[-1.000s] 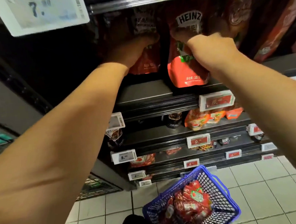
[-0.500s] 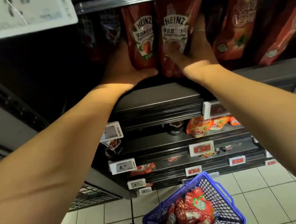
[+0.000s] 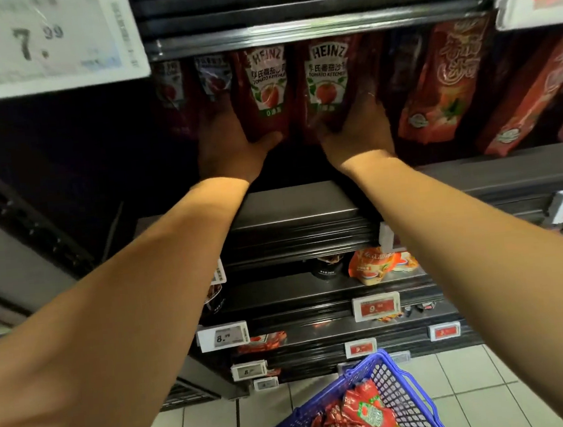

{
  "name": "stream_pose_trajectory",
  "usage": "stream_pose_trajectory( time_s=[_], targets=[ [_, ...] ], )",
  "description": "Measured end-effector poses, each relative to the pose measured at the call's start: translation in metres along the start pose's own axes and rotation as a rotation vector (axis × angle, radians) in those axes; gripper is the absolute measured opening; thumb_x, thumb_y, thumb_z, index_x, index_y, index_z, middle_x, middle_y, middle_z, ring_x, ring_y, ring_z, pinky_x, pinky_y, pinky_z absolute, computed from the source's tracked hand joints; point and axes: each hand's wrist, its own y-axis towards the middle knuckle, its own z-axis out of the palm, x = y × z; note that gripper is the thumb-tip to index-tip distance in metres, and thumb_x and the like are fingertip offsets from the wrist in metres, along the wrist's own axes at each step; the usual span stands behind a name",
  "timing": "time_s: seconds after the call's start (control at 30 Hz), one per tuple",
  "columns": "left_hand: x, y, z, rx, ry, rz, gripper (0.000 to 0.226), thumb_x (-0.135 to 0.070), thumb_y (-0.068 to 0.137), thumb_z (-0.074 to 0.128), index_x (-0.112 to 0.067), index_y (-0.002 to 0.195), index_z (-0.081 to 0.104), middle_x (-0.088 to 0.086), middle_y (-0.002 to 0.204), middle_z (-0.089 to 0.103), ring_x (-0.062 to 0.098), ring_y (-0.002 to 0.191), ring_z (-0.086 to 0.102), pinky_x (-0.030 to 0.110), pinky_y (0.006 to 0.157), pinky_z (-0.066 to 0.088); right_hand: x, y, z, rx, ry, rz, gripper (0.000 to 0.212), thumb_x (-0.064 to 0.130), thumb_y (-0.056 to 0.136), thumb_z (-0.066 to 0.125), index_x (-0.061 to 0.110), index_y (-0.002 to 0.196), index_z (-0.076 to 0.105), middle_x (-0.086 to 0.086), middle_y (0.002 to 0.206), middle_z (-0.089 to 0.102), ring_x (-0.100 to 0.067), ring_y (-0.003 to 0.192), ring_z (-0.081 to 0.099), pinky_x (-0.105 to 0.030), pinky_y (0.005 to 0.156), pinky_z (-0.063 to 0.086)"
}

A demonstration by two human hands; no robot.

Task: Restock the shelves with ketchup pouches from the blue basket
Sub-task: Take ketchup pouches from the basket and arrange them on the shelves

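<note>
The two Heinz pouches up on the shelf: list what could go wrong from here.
1. Both Heinz pouches stand upright only between the left hand and right hand; once released, they may slump forward off the shelf edge.
2. The leaning red pouches right beside the right hand could get knocked over.
3. The blue basket sits directly below, so a dropped pouch could hit it or the tiles.

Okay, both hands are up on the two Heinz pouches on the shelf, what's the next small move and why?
Probably let go and reach down to the blue basket: both Heinz pouches already stand upright side by side, steadied by the left hand and right hand, and more pouches wait below.
</note>
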Motion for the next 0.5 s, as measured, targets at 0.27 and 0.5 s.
stream_pose_trajectory(
  time_s=[0.27, 0.5],
  targets=[
    [-0.007, 0.011, 0.015, -0.043, 0.005, -0.001, 0.061, -0.036, 0.085, 0.077, -0.015, 0.138, 0.056, 0.010, 0.133, 0.065, 0.032, 0.123, 0.061, 0.034, 0.099, 0.048, 0.023, -0.014, 0.020, -0.143, -0.017, 0.042, 0.110, 0.043, 0.075, 0.082, 0.012, 0.157, 0.016, -0.020, 0.149, 0.029, -0.043, 0.135, 0.038, -0.047, 0.110, 0.040],
    [-0.005, 0.022, 0.016, -0.056, 0.122, -0.085, 0.080, -0.051, 0.083, 0.075, -0.017, 0.148, 0.045, 0.012, 0.148, 0.052, 0.034, 0.134, 0.051, 0.042, 0.109, 0.044, 0.032, 0.006, 0.048, -0.216, -0.069, 0.239, 0.124, 0.063, 0.058, 0.085, 0.019, 0.154, 0.020, -0.015, 0.153, 0.031, -0.040, 0.132, 0.045, -0.049, 0.103, 0.042]
  ],
)
